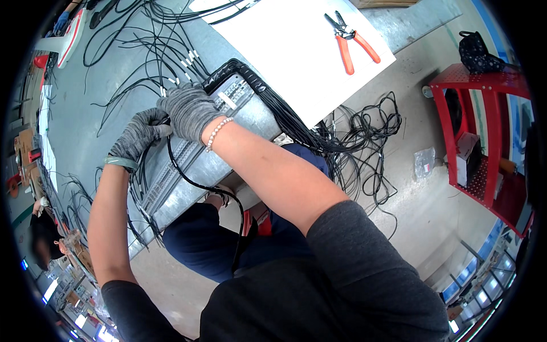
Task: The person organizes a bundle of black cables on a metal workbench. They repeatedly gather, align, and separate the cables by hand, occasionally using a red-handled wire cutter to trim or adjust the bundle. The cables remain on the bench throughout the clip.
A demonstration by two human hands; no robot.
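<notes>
Both my hands wear grey knit gloves and meet over the metal bench. The fingers of my left hand [139, 135] are closed on a black cable [181, 171], which trails down across my lap. Right beside it, my right hand [191, 111] is curled round the black cable strands, its fingertips partly hidden. Beyond the fingers, several thin black cables with white marker sleeves [190, 60] fan out. Under my hands lies a metal panel [228, 157] with a slotted grey rail [171, 176] and a row of grey terminal parts [235, 94].
A thick black cable bundle [273, 102] bends over the panel's edge into loose coils [367, 134] on the floor. Orange-handled wire strippers [348, 43] lie on a white sheet [285, 51]. A red cart [484, 137] carrying a dark bag [477, 54] stands at right. Another person [45, 236] is at far left.
</notes>
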